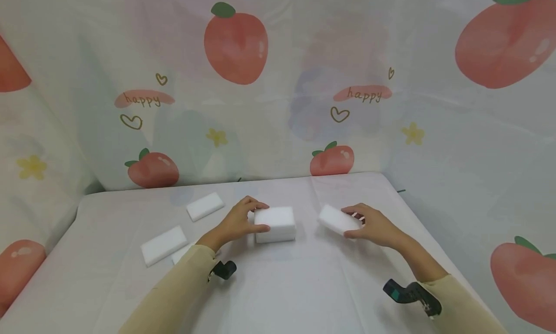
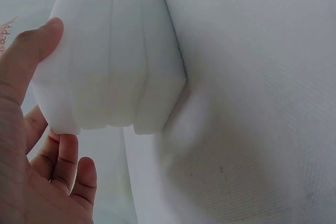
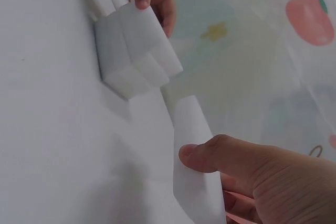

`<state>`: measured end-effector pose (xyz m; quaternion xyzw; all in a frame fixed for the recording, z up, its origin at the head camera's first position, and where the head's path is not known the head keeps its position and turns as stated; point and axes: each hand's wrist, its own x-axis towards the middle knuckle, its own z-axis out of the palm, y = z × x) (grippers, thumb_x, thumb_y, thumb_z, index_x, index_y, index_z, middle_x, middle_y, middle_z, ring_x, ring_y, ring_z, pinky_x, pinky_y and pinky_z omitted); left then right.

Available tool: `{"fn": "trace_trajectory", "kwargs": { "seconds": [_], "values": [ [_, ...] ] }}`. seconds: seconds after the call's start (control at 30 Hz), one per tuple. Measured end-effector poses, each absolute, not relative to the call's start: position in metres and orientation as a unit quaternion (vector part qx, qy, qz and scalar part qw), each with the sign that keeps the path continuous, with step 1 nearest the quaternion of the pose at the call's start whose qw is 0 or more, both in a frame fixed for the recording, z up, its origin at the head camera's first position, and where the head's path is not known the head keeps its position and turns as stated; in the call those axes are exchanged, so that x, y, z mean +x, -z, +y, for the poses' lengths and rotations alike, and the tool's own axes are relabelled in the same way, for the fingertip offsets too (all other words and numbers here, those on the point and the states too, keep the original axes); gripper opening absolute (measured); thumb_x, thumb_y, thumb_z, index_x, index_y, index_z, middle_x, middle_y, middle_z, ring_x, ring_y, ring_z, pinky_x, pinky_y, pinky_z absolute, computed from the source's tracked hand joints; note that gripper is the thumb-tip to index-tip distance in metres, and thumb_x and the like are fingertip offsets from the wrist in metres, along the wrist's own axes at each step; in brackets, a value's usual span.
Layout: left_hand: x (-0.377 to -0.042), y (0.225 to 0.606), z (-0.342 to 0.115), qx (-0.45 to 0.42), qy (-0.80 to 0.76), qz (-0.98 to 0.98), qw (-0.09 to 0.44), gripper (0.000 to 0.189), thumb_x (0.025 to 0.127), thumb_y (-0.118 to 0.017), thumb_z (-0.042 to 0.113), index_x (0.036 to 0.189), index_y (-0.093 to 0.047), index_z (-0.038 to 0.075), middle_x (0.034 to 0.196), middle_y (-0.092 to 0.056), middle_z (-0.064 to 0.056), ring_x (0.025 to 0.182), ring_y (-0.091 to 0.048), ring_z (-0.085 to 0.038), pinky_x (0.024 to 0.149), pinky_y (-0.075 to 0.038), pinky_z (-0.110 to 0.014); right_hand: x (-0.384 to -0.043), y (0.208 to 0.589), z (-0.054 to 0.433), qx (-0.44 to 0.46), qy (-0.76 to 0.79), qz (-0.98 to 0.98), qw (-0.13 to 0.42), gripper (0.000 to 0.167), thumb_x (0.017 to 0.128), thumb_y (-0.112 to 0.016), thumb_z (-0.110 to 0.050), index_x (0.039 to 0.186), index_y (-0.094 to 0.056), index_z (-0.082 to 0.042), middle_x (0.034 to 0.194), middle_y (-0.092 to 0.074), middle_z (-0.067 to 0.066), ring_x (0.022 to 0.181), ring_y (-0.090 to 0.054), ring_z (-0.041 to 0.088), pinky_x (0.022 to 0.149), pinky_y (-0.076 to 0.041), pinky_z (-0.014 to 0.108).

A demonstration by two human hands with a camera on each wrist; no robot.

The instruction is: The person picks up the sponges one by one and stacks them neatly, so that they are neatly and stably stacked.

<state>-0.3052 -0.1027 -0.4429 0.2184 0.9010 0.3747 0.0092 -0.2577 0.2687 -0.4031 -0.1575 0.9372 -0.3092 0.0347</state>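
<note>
A stack of several white sponges [image 1: 278, 231] stands on the white-covered table. My left hand [image 1: 234, 221] pinches the top of it at its left end, thumb on the near side and fingers on the far side. In the left wrist view the layers of the stack [image 2: 107, 56] lie face to face with slightly uneven edges. To the right of the stack, my right hand [image 1: 377, 226] holds a single white sponge [image 1: 335, 220], tilted, between thumb and fingers. The right wrist view shows this sponge [image 3: 191, 124] apart from the stack, the thumb flat on its near side.
Three loose white sponges lie at the left: one farther back [image 1: 205, 207], another nearer [image 1: 164, 245], and a third [image 1: 181, 253] partly hidden behind the left forearm. A fruit-printed cloth [image 1: 269, 131] hangs behind the table and along both sides.
</note>
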Motion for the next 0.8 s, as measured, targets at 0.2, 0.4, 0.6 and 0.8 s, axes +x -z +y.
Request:
{"fn": "trace_trajectory", "kwargs": {
  "seconds": [0.2,0.4,0.6,0.8],
  "values": [
    [-0.304,0.442,-0.104,0.217,-0.375,0.901,0.012,0.057,0.074,-0.088,0.032,0.125,-0.067,0.020,0.114,-0.054,0.002,0.107,-0.052,-0.018,0.095,-0.044,-0.038,-0.264,0.394,0.265,-0.169,0.304,0.937,0.034,0.065,0.078,-0.083,-0.026,0.132,-0.057,0.000,0.119,-0.057,0.018,0.099,-0.055,0.029,0.075,-0.052,0.034],
    [-0.305,0.443,-0.105,0.228,-0.373,0.899,0.009,0.058,0.074,-0.087,0.034,0.126,-0.066,0.020,0.114,-0.054,0.001,0.107,-0.052,-0.017,0.093,-0.044,-0.037,-0.270,0.384,0.258,-0.183,0.300,0.936,0.030,0.063,0.079,-0.083,-0.026,0.132,-0.058,-0.001,0.119,-0.057,0.017,0.099,-0.055,0.029,0.078,-0.051,0.035],
    [-0.304,0.441,-0.106,0.236,-0.377,0.896,0.011,0.059,0.074,-0.087,0.033,0.127,-0.065,0.020,0.113,-0.053,0.001,0.105,-0.050,-0.016,0.084,-0.043,-0.033,-0.274,0.377,0.250,-0.192,0.290,0.937,0.027,0.064,0.079,-0.082,-0.028,0.132,-0.058,-0.001,0.120,-0.057,0.016,0.102,-0.055,0.029,0.081,-0.051,0.037],
    [-0.302,0.439,-0.108,0.242,-0.379,0.893,0.013,0.060,0.074,-0.087,0.033,0.128,-0.065,0.019,0.114,-0.053,0.001,0.107,-0.051,-0.017,0.083,-0.044,-0.033,-0.277,0.370,0.243,-0.199,0.286,0.937,0.026,0.063,0.079,-0.082,-0.026,0.133,-0.058,-0.002,0.118,-0.058,0.014,0.103,-0.055,0.029,0.083,-0.050,0.038]
  ]
}}
